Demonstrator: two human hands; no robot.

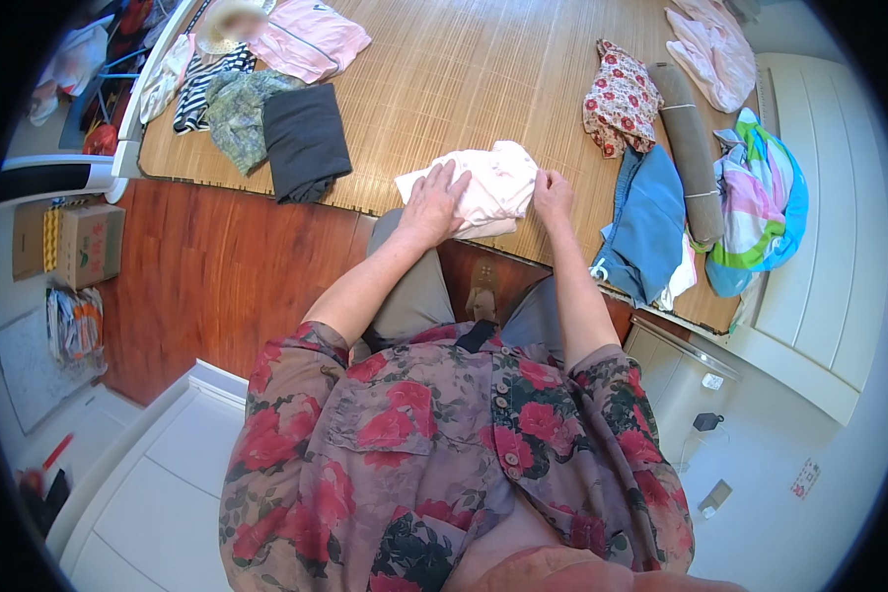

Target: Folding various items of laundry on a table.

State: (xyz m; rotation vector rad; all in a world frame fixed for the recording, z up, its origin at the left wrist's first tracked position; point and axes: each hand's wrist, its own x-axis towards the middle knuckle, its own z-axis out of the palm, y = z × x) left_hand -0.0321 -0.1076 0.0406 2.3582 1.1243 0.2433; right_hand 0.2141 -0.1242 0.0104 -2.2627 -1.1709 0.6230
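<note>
A partly folded pale pink garment [492, 185] with small spots lies on the bamboo mat [459, 89] near its front edge. My left hand [435, 206] rests on the garment's left part, palm down with fingers spread. At its right edge, my right hand [553, 196] has its fingers bent and pinches the cloth. Left of the garment is a dark folded cloth [307, 140], touching a green patterned garment [244, 111]. To the right lies a blue garment [647, 222] with a white drawstring.
A tied brown roll [688, 148] lies at the right, between a red-flowered cloth [621, 100] and a multicolored bundle [758, 207]. A straw hat [218, 29], a striped cloth [211, 81] and a pink garment [314, 37] are at the far left. A cardboard box [92, 244] stands beyond the mat's left side.
</note>
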